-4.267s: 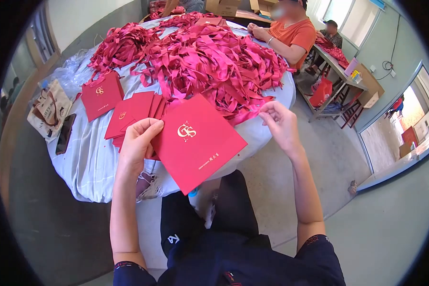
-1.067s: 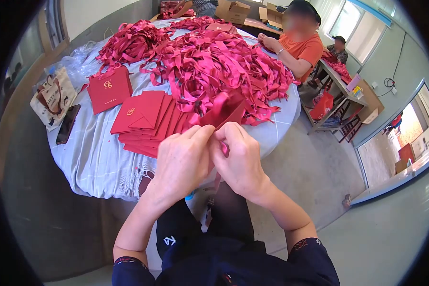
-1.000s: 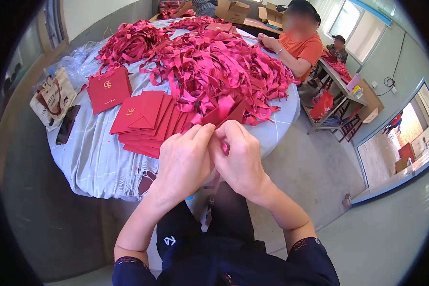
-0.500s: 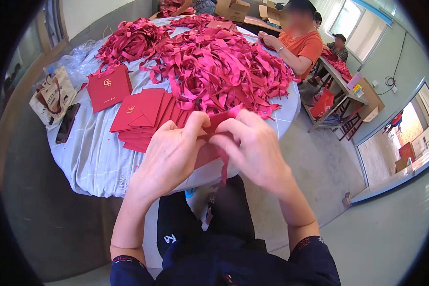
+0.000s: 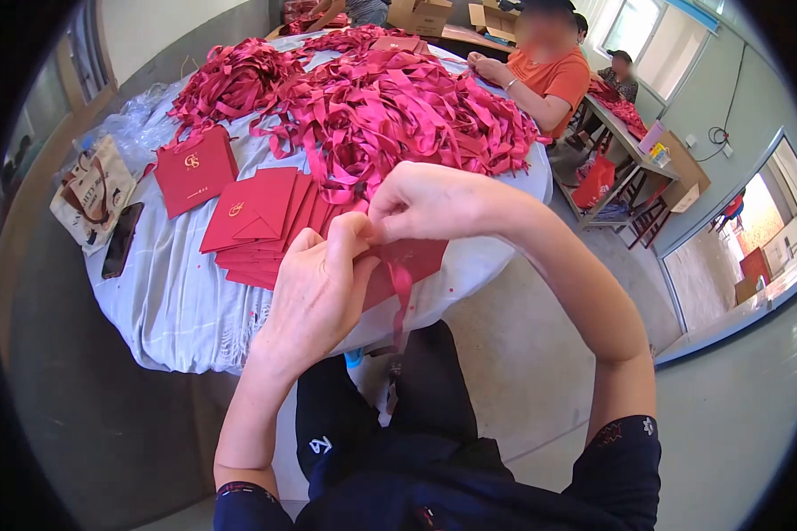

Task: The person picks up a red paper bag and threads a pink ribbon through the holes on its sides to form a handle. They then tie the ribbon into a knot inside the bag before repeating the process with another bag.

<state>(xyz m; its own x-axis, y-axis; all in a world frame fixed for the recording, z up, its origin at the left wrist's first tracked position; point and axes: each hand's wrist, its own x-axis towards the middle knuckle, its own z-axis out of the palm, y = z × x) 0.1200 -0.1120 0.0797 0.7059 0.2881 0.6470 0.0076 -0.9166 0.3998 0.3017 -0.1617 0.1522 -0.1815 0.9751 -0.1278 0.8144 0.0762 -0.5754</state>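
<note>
Spreading across the middle of the scene, a cloth-covered round table [image 5: 164,310] carries a large heap of crimson satin ribbons [image 5: 407,115]. At its far right sits a person in an orange shirt [image 5: 562,84]. On the near left of the heap lies a stack of red paper bags [image 5: 261,221], with a gold-logoed red bag [image 5: 195,173] to its left and a printed canvas tote [image 5: 93,195] farther left. Held over the near edge, right of the stack, is another red paper gift bag [image 5: 421,257], partly hidden by the hands. The right hand [image 5: 425,203] arches over it, fingertips pinched together against the left's; what they grip is hidden. The left hand [image 5: 314,292] is half curled, thumb and forefinger closed on the bag's upper edge. A smartphone [image 5: 122,241] lies near the tote. Below the fingers dangles a narrow ribbon [image 5: 402,296].
</note>
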